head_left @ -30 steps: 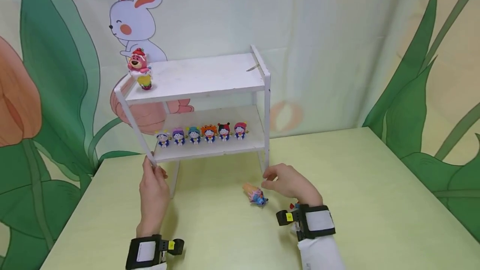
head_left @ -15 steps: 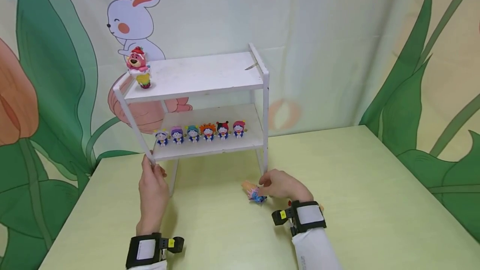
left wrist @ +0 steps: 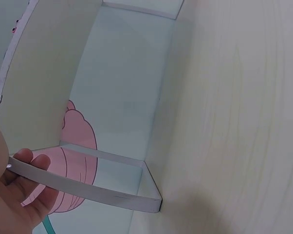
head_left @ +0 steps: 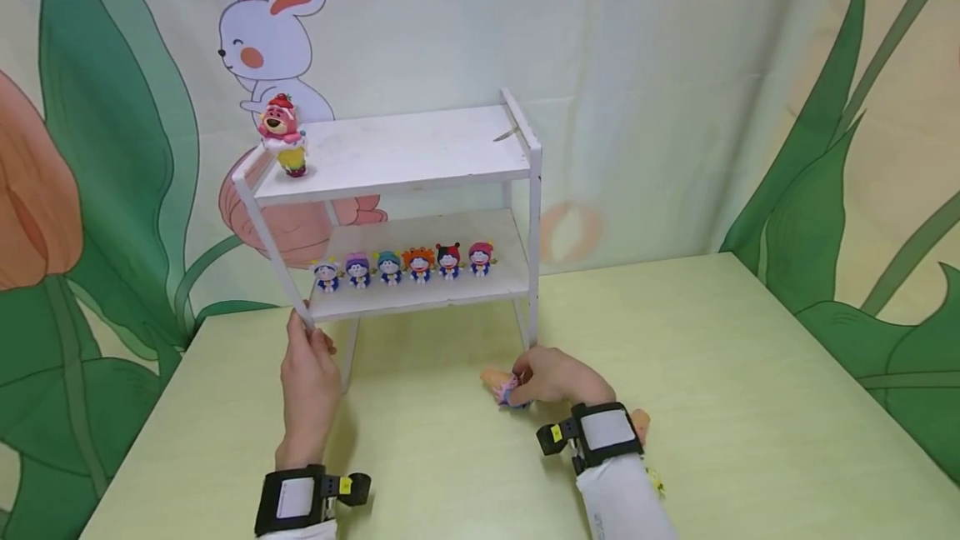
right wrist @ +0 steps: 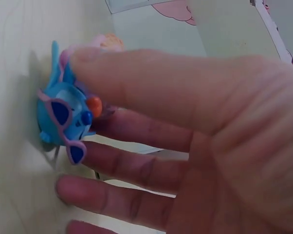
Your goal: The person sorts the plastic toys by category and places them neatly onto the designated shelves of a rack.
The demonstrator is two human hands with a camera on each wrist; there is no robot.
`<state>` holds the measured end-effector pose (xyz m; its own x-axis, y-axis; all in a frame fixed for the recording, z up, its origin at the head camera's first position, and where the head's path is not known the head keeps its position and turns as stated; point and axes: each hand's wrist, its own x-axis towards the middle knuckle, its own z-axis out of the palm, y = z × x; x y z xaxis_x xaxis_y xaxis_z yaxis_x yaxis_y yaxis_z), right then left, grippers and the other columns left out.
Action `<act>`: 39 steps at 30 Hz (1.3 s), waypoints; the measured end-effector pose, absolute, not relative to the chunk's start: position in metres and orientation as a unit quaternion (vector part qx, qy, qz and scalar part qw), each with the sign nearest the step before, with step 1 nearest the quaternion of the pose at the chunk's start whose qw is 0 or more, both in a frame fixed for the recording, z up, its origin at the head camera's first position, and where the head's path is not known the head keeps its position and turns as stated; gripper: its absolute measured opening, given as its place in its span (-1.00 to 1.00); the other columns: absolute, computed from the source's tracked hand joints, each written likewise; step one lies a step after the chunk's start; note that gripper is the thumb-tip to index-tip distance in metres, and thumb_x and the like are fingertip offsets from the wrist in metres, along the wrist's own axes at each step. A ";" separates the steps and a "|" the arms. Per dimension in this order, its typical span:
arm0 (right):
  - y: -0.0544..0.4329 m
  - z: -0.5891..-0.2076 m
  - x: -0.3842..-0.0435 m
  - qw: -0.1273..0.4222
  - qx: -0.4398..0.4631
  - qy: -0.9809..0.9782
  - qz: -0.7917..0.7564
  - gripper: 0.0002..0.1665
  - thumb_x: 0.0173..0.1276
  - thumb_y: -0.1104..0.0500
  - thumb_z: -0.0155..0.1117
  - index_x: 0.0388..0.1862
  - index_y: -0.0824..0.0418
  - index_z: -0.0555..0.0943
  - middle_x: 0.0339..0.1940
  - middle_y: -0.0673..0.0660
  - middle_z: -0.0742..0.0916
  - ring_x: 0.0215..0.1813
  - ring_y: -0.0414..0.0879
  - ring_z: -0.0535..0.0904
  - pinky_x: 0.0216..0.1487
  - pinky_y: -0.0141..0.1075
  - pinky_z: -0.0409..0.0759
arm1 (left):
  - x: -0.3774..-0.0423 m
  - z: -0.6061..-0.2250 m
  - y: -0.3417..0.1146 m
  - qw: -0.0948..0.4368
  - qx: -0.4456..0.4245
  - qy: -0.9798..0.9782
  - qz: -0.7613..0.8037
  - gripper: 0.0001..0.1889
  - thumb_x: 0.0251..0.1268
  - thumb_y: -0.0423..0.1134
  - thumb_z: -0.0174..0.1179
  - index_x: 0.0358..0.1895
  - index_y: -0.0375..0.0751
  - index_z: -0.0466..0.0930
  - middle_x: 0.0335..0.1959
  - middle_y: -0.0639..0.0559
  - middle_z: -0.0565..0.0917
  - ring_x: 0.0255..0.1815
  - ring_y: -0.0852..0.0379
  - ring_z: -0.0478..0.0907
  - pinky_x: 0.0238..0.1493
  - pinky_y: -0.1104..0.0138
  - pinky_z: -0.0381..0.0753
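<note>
My left hand (head_left: pixel 309 390) grips the left front leg of a white two-tier shelf (head_left: pixel 412 148), below the lower board. In the left wrist view its fingers (left wrist: pixel 34 187) curl round the pale leg. My right hand (head_left: pixel 561 377) is at a small ice-cream-cone figurine (head_left: pixel 495 379) lying on the table near the shelf's right front leg. Thumb and fingers pinch the figurine's middle. Up close in the right wrist view, its blue character head (right wrist: pixel 64 114) wears pink sunglasses; the thumb covers part of the body.
A pink bear figurine (head_left: pixel 283 136) stands on the top board's left end. Several small blue-and-white figurines in coloured hats (head_left: pixel 420 265) line the lower board. Another toy's orange part (head_left: pixel 640 425) shows beside my right wrist, mostly hidden. A printed curtain (head_left: pixel 637 107) hangs behind the table (head_left: pixel 420 473).
My right hand has moved down and left from beside the shelf's leg onto the cone figurine and pinches it. The left hand keeps its grip on the shelf leg.
</note>
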<state>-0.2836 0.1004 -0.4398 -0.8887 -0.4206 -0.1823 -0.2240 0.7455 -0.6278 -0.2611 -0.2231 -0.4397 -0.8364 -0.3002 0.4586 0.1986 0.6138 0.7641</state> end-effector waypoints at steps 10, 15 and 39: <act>0.100 -0.441 -0.281 0.162 -0.173 0.920 -0.313 -0.64 0.12 0.18 0.51 -0.12 0.18 0.61 -0.31 0.01 0.64 -0.27 -0.08 0.50 -0.26 -0.22 0.47 | -0.261 -0.439 -0.223 0.276 0.035 -0.853 -0.441 -0.53 0.62 -0.30 -0.29 0.51 -0.14 0.00 -0.16 -0.22 0.50 -0.17 -0.11 0.49 -0.22 0.10 0.51; 0.100 -0.440 -0.280 0.160 -0.173 0.918 -0.319 -0.68 0.14 0.26 0.47 -0.14 0.18 0.58 -0.34 0.04 0.61 -0.33 -0.07 0.48 -0.35 -0.25 0.44 | -0.261 -0.439 -0.223 0.271 0.037 -0.853 -0.444 -0.52 0.62 -0.29 -0.30 0.52 -0.13 -0.02 -0.15 -0.23 0.49 -0.15 -0.14 0.49 -0.20 0.09 0.52; 0.097 -0.414 -0.276 0.063 -0.244 0.912 -0.324 -0.86 0.26 0.30 0.40 -0.27 0.12 0.61 -0.31 0.02 0.64 -0.24 -0.08 0.50 -0.20 -0.20 0.52 | -0.263 -0.441 -0.225 0.285 0.032 -0.857 -0.428 -0.53 0.61 -0.31 -0.26 0.50 -0.18 0.01 -0.18 -0.21 0.50 -0.20 -0.12 0.50 -0.28 0.23 0.51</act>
<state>-0.2756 0.0969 -0.4144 -0.8733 -0.4852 0.0435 -0.4037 0.6709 -0.6220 -0.2626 -0.2251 -0.4408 -0.8350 -0.2995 0.4617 0.1893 0.6314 0.7520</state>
